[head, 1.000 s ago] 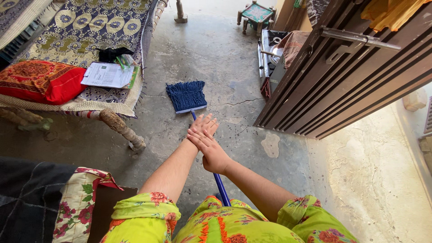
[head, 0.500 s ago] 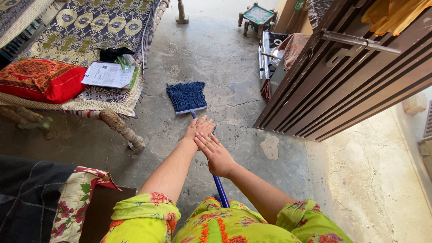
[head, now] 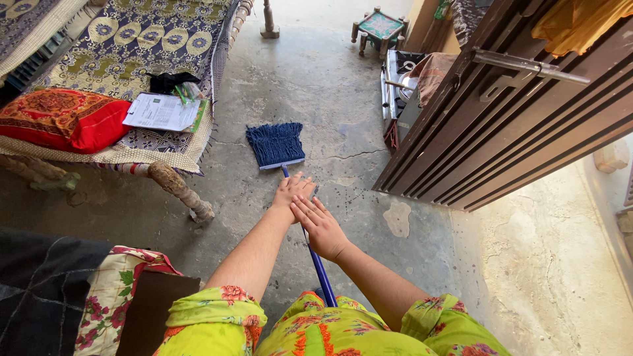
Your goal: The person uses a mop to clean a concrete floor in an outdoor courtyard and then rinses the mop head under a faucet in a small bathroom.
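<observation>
Both hands sit on the blue mop handle [head: 319,267], whose long axis runs from the body straight ahead to the blue fringed mop head [head: 275,144] lying on the concrete floor [head: 310,86] just beyond the grip. The left hand [head: 292,191], nearer the head, lies over the handle; the right hand [head: 320,227] rests just behind it, fingers loosely spread rather than clenched.

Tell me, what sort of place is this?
Probably a lived-in room of a home: a woven cot with a patterned cover and red cushion, a bare cracked concrete floor, and a dark brown door.
</observation>
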